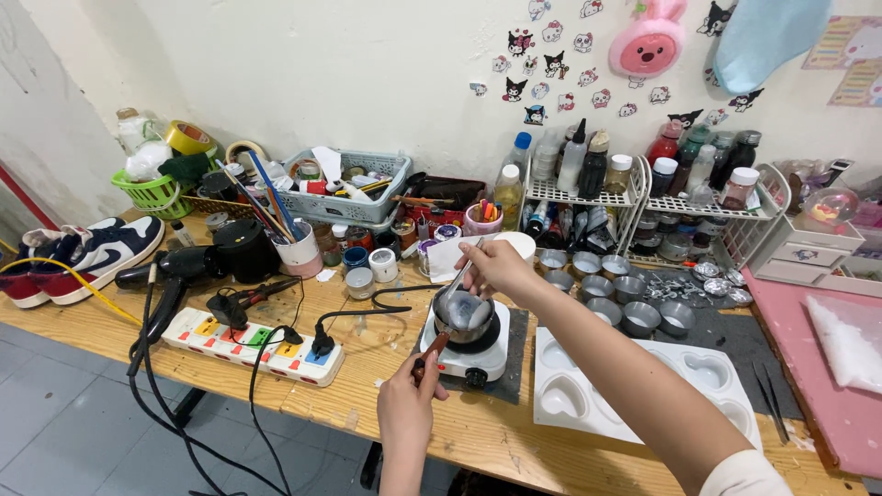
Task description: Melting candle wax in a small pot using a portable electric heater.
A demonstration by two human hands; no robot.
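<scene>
A small metal melting pot (464, 315) sits on a white electric hotplate (467, 354) on the wooden table. My left hand (412, 393) grips the pot's wooden handle (432, 350) at the near side. My right hand (491, 264) hovers above the pot and holds a thin metal stirring tool (459, 278) whose tip dips into the pale, cloudy contents. A white silicone mould (634, 386) with heart-shaped cavities lies just right of the hotplate.
A multicoloured power strip (253, 344) with plugged cables and a black hair dryer (175, 271) lie to the left. Several small metal tins (614, 298) stand behind the mould. Baskets, bottle racks (643, 188), a pink mat (808, 349) and tweezers (770, 397) crowd the back and right.
</scene>
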